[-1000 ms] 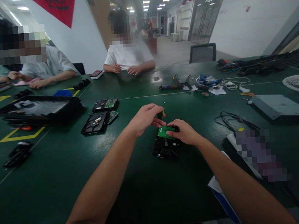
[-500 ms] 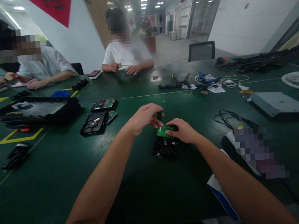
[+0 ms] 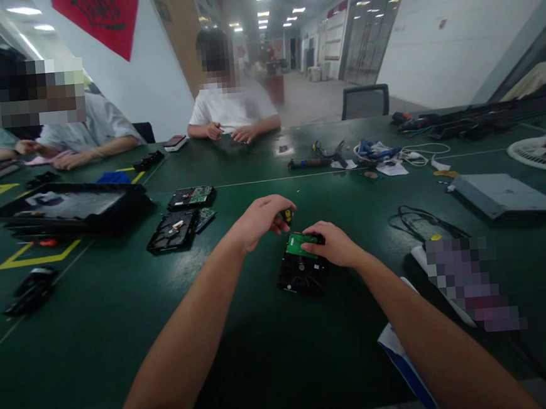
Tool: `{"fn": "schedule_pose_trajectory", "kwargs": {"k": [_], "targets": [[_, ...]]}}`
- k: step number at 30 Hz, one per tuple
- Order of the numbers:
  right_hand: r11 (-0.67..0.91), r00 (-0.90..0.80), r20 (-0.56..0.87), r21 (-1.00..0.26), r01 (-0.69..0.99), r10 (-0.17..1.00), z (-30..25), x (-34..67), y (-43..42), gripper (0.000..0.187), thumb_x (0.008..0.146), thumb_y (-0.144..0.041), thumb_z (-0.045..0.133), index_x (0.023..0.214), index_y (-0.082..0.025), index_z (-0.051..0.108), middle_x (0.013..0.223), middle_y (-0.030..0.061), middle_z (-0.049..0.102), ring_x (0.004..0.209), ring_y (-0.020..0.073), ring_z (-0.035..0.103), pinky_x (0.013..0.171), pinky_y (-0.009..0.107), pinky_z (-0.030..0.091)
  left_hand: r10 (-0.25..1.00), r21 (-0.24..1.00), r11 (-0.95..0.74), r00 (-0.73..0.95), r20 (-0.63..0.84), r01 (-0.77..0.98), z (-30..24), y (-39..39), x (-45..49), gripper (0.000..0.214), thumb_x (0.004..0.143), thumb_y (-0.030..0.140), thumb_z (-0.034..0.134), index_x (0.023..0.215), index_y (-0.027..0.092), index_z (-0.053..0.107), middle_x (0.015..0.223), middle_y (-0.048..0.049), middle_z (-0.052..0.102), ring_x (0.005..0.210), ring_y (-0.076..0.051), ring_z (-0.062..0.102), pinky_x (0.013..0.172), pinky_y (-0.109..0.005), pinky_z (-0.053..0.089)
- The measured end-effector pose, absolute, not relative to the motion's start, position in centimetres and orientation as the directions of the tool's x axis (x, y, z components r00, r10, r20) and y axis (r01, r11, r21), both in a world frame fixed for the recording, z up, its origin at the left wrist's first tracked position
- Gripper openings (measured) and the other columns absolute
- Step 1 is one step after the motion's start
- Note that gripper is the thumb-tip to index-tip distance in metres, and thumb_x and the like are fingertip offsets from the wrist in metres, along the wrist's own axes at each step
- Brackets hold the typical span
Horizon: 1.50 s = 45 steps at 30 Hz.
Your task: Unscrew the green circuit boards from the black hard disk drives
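Note:
In the head view a black hard drive lies flat on the green table, its green circuit board facing up at the far end. My right hand grips the drive's far right side, thumb across the board and fingers over the edge. Just above and left of the board, my left hand is closed around what looks like a screwdriver with a black and yellow handle. Its tip is hidden, and I cannot tell whether it touches the drive.
Left of my hands lie another hard drive, an opened drive casing and a loose circuit board. Black trays stand farther left. To the right are a grey metal box and cables. Two people sit across the table.
My left hand has lifted slightly off the board, and the screwdriver's yellow markings now show. My right hand stays on the hard drive. The whole view has shifted a little.

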State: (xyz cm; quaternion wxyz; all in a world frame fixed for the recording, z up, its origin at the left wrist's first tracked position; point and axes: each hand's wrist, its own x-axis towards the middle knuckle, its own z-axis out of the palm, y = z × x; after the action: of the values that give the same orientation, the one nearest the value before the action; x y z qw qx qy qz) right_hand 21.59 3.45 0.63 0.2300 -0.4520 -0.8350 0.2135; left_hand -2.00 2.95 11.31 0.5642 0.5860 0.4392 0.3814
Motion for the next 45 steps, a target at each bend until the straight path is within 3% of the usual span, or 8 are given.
{"fn": "schedule_pose_trajectory", "kwargs": {"k": [9,13,21,25,30,39,45], "targets": [[0.507,-0.495,0.191,-0.567,0.649,0.848,0.78,21.5,3.48,0.031,0.091,-0.041,0.074,0.117,-0.023,0.075,0.111,0.0085,0.072,0.102,0.0244,0.063,0.093,0.041,0.047,0.926,0.993,-0.033,0.378,-0.013,0.114,11.7,2.73,-2.31,0.021,0.09,0.034,0.062,0.092,0.015,0.072,0.091,-0.0067,0.071,0.068,-0.013,0.063,0.062,-0.026,0.048],[0.502,-0.485,0.199,-0.577,0.644,0.851,0.95,21.41,3.33,0.031,0.09,-0.039,0.076,0.116,-0.023,0.075,0.113,0.0089,0.072,0.102,0.0246,0.064,0.093,0.042,0.047,0.924,0.986,-0.055,0.383,-0.01,0.158,11.81,2.69,-2.4,0.023,0.092,0.034,0.06,0.096,0.016,0.074,0.083,-0.004,0.066,0.063,-0.012,0.06,0.055,-0.024,0.043],[0.489,-0.475,0.191,-0.576,0.654,0.859,0.74,21.49,3.42,0.033,0.089,-0.041,0.076,0.118,-0.024,0.074,0.115,0.009,0.072,0.105,0.0262,0.065,0.094,0.043,0.048,0.91,0.995,0.078,0.402,-0.098,0.067,12.08,2.22,-1.79,0.017,0.089,0.031,0.063,0.098,0.016,0.066,0.105,-0.0107,0.072,0.056,-0.012,0.066,0.046,-0.024,0.043],[0.491,-0.478,0.188,-0.572,0.657,0.858,0.65,21.48,3.45,0.036,0.09,-0.042,0.075,0.12,-0.022,0.074,0.117,0.0102,0.072,0.107,0.0267,0.064,0.095,0.043,0.048,0.903,0.995,0.097,0.418,-0.098,0.024,11.96,2.32,-1.89,0.015,0.088,0.029,0.062,0.093,0.015,0.066,0.101,-0.011,0.073,0.065,-0.016,0.071,0.053,-0.026,0.05],[0.495,-0.482,0.189,-0.572,0.654,0.856,0.79,21.42,3.39,0.035,0.09,-0.042,0.076,0.119,-0.023,0.074,0.116,0.0099,0.072,0.106,0.0262,0.064,0.095,0.043,0.048,0.924,0.997,0.051,0.376,-0.07,0.06,11.91,2.57,-2.21,0.021,0.09,0.029,0.06,0.096,0.013,0.072,0.087,-0.0092,0.072,0.066,-0.014,0.069,0.056,-0.023,0.049],[0.489,-0.474,0.188,-0.569,0.661,0.86,0.63,21.38,3.45,0.036,0.089,-0.042,0.075,0.119,-0.021,0.074,0.118,0.0105,0.072,0.108,0.0274,0.065,0.095,0.044,0.049,0.879,0.987,0.154,0.462,-0.119,-0.039,12.02,2.16,-1.95,0.022,0.088,0.029,0.064,0.103,0.014,0.065,0.11,-0.0158,0.075,0.068,-0.018,0.074,0.057,-0.028,0.055],[0.497,-0.481,0.195,-0.573,0.652,0.855,0.67,21.39,3.44,0.036,0.089,-0.042,0.076,0.119,-0.022,0.074,0.117,0.01,0.072,0.107,0.0266,0.066,0.095,0.043,0.049,0.922,0.996,0.091,0.376,-0.094,0.028,12.09,2.47,-2.27,0.018,0.088,0.028,0.062,0.093,0.013,0.071,0.101,-0.0119,0.073,0.065,-0.014,0.07,0.053,-0.023,0.05]]}}
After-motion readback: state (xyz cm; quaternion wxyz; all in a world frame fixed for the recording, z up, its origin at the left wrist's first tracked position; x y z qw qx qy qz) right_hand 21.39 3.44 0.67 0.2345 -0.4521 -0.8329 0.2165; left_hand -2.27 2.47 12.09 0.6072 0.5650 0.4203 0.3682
